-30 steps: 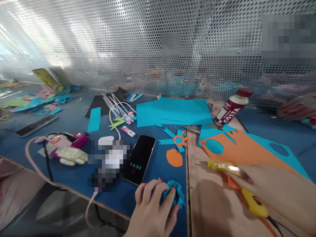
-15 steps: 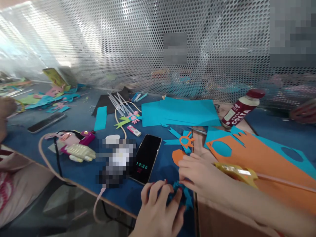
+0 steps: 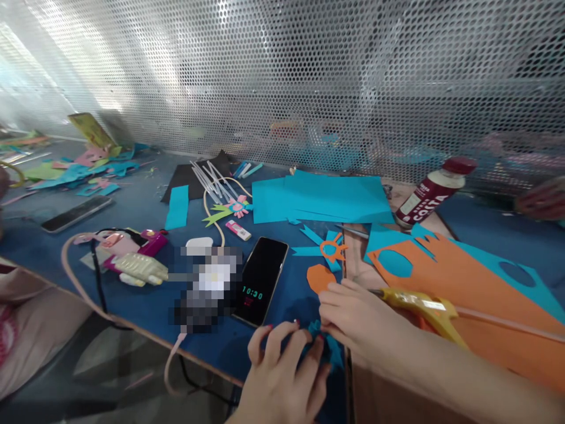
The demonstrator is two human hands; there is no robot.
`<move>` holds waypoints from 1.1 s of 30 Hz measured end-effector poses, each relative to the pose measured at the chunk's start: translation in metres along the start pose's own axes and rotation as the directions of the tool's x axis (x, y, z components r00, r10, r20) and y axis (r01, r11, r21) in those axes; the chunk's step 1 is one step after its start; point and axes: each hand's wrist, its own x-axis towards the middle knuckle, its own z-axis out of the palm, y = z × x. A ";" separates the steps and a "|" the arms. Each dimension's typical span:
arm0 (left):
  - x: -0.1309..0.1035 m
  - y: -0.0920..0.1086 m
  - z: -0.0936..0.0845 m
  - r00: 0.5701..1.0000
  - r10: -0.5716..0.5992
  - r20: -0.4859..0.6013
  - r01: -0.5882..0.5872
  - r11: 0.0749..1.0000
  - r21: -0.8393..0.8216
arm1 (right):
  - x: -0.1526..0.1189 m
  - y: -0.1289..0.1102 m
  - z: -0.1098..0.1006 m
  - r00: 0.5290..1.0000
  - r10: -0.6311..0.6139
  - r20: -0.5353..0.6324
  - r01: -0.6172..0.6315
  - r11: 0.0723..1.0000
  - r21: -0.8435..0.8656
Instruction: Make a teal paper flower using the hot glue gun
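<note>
A small crumpled teal paper piece [image 3: 327, 346] lies at the near edge of the blue table top [image 3: 145, 206]. My left hand [image 3: 282, 371] presses on it from the near side with curled fingers. From the right, my right hand [image 3: 359, 318] pinches the same piece with its fingertips. A yellow glue gun [image 3: 421, 305] lies just behind my right wrist on the orange sheet [image 3: 468, 282], and neither hand holds it.
A black phone [image 3: 261, 280] showing 10:30 lies left of my hands. An orange oval cut-out [image 3: 318, 277], teal sheets [image 3: 322, 197] and a Costa bottle [image 3: 435, 188] lie farther back. A perforated metal screen [image 3: 282, 76] closes the back. Another person's hand [image 3: 542, 200] is at far right.
My right hand let go of the glue gun, which now lies on the orange sheet, and came left to the teal piece. My left hand stayed on that piece.
</note>
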 end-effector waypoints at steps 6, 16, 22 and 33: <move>0.001 0.000 -0.001 1.000 -0.010 0.000 0.010 0.999 -0.039 | -0.001 -0.002 -0.011 0.996 0.089 0.026 -0.091 0.993 0.079; 0.000 0.000 -0.001 1.000 -0.010 0.003 0.010 0.999 -0.035 | -0.004 -0.004 -0.002 1.000 0.011 0.026 -0.009 0.997 -0.070; 0.001 0.001 -0.003 1.000 -0.013 -0.005 0.013 0.999 -0.034 | -0.005 -0.006 -0.013 0.994 0.106 -0.031 -0.100 0.981 0.165; -0.001 0.001 -0.001 1.000 -0.022 -0.012 0.022 1.000 -0.016 | -0.004 -0.010 -0.013 0.990 0.079 0.121 -0.089 0.993 0.082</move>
